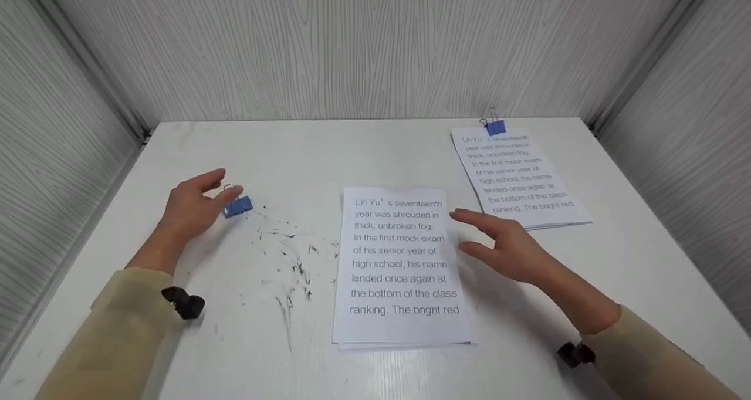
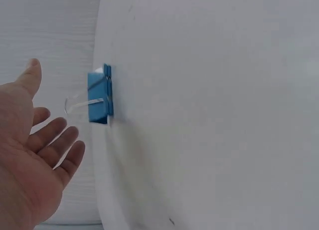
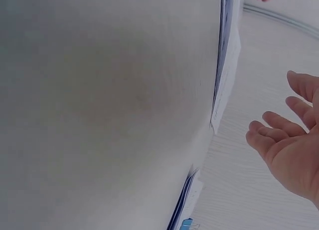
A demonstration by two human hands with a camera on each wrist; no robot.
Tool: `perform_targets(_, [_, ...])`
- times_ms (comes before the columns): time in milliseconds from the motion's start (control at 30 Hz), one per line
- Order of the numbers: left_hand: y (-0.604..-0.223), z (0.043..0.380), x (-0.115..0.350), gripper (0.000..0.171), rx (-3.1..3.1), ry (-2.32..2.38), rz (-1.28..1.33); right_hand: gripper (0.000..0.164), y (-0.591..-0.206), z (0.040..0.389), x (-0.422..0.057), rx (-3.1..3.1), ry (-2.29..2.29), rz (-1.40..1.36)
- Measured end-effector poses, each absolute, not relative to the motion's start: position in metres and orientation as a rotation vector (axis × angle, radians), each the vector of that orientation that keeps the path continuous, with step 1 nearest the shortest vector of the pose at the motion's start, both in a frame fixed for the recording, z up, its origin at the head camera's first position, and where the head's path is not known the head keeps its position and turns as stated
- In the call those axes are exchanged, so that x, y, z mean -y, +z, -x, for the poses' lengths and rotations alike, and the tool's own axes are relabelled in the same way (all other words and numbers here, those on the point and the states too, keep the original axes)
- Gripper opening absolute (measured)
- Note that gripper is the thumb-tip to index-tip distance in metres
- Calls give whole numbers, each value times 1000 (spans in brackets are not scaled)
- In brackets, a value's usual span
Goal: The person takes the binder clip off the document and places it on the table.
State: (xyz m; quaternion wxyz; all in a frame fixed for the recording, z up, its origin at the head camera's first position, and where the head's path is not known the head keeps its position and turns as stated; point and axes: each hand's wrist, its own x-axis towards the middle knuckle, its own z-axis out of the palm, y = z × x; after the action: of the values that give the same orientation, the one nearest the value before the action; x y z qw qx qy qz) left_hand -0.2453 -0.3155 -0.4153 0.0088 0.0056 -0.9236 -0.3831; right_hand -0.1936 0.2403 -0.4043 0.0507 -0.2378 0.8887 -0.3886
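Observation:
A blue binder clip point(image 1: 238, 206) with wire handles rests on the left side of the table. My left hand point(image 1: 196, 203) is right beside it, fingers spread and slightly bent; in the left wrist view the clip point(image 2: 100, 98) stands apart from the fingertips, with nothing in the palm. A printed stack of paper point(image 1: 402, 268) lies in the middle, its sheets slightly uneven at the bottom edge. Just over its right edge hovers my right hand point(image 1: 507, 244), thumb and fingers parted and holding nothing, as the right hand point(image 3: 289, 135) in its wrist view also shows.
Toward the back right lies a second printed stack point(image 1: 516, 177), with a blue binder clip point(image 1: 496, 127) on its top edge. Dark smudges point(image 1: 299, 271) mark the white table point(image 1: 281, 153) left of the middle stack. Grained panels point(image 1: 375, 48) enclose the back and sides.

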Motion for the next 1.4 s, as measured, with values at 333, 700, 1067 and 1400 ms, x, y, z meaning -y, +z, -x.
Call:
perform_targets(333, [-401,188,199,84,2930,-685,603,71,-410,161,-228,-2830,-638,827])
perform_targets(700, [-427,145,130,88,3144,-313,1086,71,-418,151,-218,-2774,-307,984])
perform_targets(1067, [-432,148,135,85,3185,-228,1123,69,-422,163,-208,-2708,-282,980])
perform_targets(1400, [-426,171,161,85,3234,-161,1056,73,-422,194,-175,-2656,-282,949])
